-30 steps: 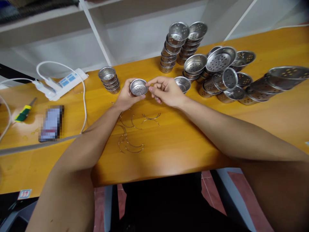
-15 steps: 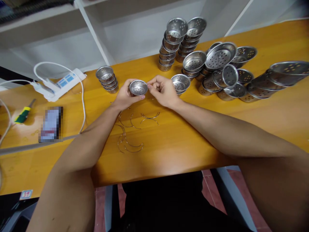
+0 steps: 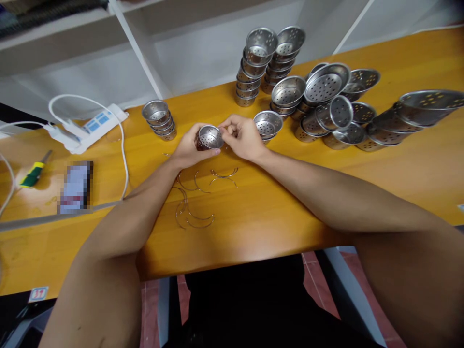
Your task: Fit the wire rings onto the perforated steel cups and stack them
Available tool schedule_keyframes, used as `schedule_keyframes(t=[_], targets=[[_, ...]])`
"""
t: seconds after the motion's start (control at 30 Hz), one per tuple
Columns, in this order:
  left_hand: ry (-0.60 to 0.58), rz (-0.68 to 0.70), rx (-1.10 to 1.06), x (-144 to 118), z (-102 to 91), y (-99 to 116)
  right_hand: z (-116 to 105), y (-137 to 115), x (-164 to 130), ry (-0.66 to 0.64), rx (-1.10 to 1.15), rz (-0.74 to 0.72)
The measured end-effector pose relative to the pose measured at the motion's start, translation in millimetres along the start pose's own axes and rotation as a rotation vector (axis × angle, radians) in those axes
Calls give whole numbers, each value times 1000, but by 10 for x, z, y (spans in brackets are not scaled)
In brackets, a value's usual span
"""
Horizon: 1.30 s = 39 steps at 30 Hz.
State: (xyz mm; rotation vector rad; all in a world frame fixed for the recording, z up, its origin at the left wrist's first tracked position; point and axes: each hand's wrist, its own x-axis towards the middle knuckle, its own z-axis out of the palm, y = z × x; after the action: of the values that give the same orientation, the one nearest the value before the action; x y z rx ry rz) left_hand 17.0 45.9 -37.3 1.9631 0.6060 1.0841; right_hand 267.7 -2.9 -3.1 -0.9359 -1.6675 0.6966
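Note:
My left hand [image 3: 192, 147] is wrapped round a small perforated metal strainer basket [image 3: 210, 137], held above the table with its mouth tilted towards me. My right hand [image 3: 242, 137] is closed in a pinch against the basket's right rim. What sits between its fingertips is too small to make out. Below the hands, several thin curved wires [image 3: 200, 223] lie scattered on the wood. A short stack of strainer baskets [image 3: 159, 120] stands left of my left hand, and another small stack [image 3: 268, 125] is just behind my right hand.
Tall stacks of strainer baskets [image 3: 248, 79] stand at the back, with more baskets [image 3: 328, 84] crowded at the right. On the left lie a white power strip [image 3: 97, 126] with cables, a phone [image 3: 75, 187] and a green-yellow screwdriver [image 3: 33, 175]. The table's front edge is near my lap.
The strainer basket has tipped and turned slightly in my left hand, showing more of its inside and lower wall. My right hand stays pinched at its rim. The view has shifted slightly.

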Motion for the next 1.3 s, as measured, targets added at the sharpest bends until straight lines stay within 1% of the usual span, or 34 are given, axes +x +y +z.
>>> schedule_keyframes(t=[0.17, 0.3, 0.57, 0.7, 0.83, 0.9, 1.0, 1.1, 1.17, 1.3], targets=[[-9, -12, 61, -11, -5, 79, -9, -12, 2, -11, 15, -4], [-34, -4, 116, -19, -21, 136, 0, -4, 3, -8, 31, 21], [-47, 38, 140, -33, -2, 154, -2, -1, 3, -20, 66, 33], [-49, 18, 146, -37, 3, 203, -11, -16, 2, -19, 56, 29], [-62, -24, 174, -43, 35, 267, 30, -68, -23, 9, 32, 37], [-46, -48, 194, -50, 76, 303, 71, -106, -40, 17, 54, 39], [19, -81, 231, -56, 147, 372, 128, -164, -50, 14, 83, 44], [51, -104, 211, -43, 177, 445, 126, -228, -29, 11, 114, 74], [39, -136, 150, -20, 157, 470, 77, -285, -8, -29, 179, 97], [-2, -217, 6, 37, 54, 435, -66, -415, 9, -246, 340, 167]])
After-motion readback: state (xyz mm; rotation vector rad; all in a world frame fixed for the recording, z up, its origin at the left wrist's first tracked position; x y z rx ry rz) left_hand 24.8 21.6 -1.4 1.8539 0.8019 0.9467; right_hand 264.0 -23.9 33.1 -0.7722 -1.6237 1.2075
